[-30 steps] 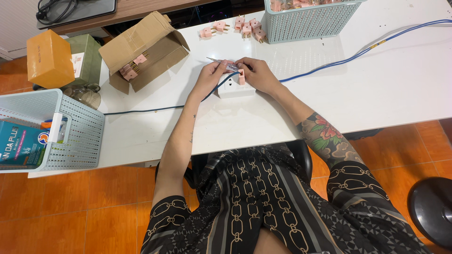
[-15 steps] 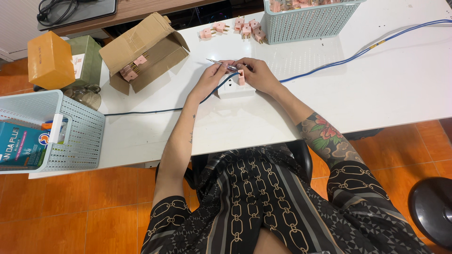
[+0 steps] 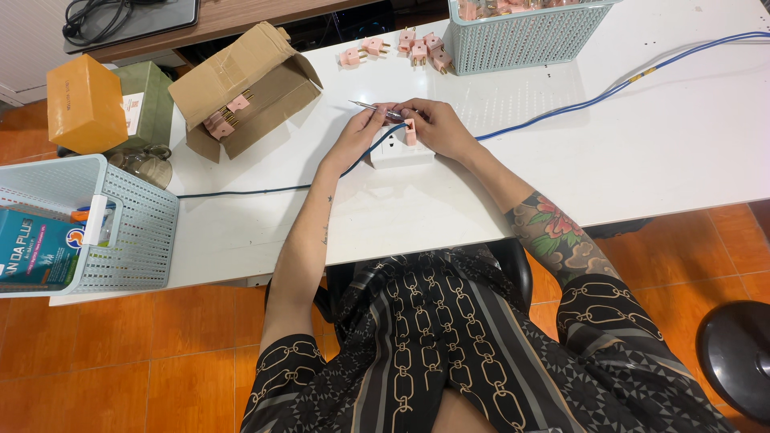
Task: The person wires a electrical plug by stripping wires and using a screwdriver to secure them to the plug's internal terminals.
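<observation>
My left hand (image 3: 358,134) grips a thin metal screwdriver (image 3: 370,107) whose tip points left over the white table (image 3: 642,136). My right hand (image 3: 434,126) holds a small pink plug (image 3: 410,131) upright on top of a white socket box (image 3: 399,153). Both hands meet above that box. A blue cable (image 3: 561,112) runs from the box to the far right, and a dark cable (image 3: 241,192) trails off to the left.
An open cardboard box (image 3: 241,84) with pink plugs lies at the left. Loose pink plugs (image 3: 401,46) sit beside a pale blue basket (image 3: 525,36) at the back. Another pale basket (image 3: 120,224) hangs at the left edge, near an orange box (image 3: 84,104). A black stool (image 3: 734,361) stands at the lower right.
The hands stay over the socket box; fingers shift only slightly around the plug and screwdriver.
</observation>
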